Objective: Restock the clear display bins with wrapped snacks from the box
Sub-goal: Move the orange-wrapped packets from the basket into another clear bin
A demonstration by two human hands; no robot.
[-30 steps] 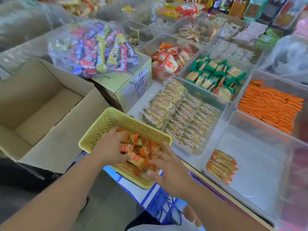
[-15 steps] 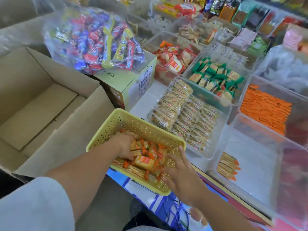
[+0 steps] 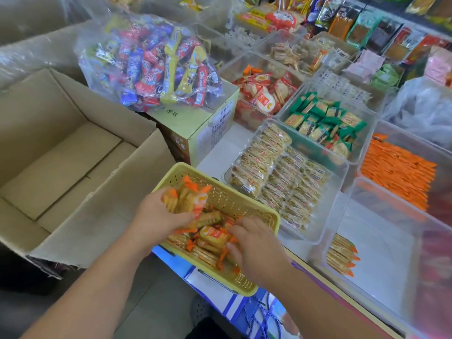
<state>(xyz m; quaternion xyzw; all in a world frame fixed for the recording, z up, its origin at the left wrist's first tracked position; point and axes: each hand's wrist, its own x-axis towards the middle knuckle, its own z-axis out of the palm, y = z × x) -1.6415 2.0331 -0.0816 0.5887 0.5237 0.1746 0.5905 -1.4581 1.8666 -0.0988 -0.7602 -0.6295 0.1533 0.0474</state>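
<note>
Your left hand (image 3: pixel 166 214) clamps snacks (image 3: pixel 189 199) above basket (image 3: pixel 234 196). Your right hand (image 3: pixel 256 250) lies curled on packets (image 3: pixel 214 237) in basket, grip unclear. Bin (image 3: pixel 381 241) lies right of both hands, right hand nearer. Row (image 3: pixel 341 255) there points orange tips right: match.

A clear bag of mixed sweets (image 3: pixel 151 67) lies on a small green carton (image 3: pixel 195 128) at the far left of the desk. Dark hanging packets (image 3: pixel 381 30) line the far right, with a crumpled white plastic bag (image 3: pixel 425 108) nearer. Blue cord (image 3: pixel 259 314) hangs near a grey shoe (image 3: pixel 200 308) on the floor.
</note>
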